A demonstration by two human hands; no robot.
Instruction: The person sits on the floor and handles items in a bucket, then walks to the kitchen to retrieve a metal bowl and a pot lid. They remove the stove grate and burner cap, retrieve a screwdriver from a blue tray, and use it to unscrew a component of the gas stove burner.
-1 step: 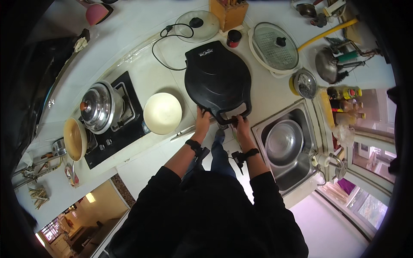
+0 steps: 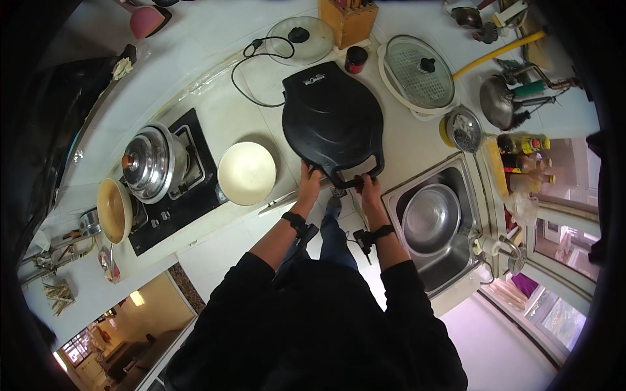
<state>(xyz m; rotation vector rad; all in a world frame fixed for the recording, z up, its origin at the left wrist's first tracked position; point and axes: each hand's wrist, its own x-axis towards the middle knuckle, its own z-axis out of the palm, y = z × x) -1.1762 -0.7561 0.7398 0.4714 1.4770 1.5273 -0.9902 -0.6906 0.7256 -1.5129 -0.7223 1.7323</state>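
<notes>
A black round electric pan appliance (image 2: 332,117) with a closed lid and a front handle lies on the counter at the centre. My left hand (image 2: 308,182) grips its front-left edge. My right hand (image 2: 368,190) is closed on the front handle, beside the sink. Left of my left hand stands a cream bowl (image 2: 246,173). The appliance's black cord (image 2: 257,104) curves behind it near a glass lid (image 2: 300,40).
At the left, a steel pot (image 2: 148,166) and a tan pan (image 2: 114,210) sit at the stove (image 2: 173,228). Right are the sink (image 2: 440,274) with a steel basin (image 2: 430,218), a lidded dish (image 2: 417,75) and bottles (image 2: 521,143). A wooden knife block (image 2: 347,23) stands behind.
</notes>
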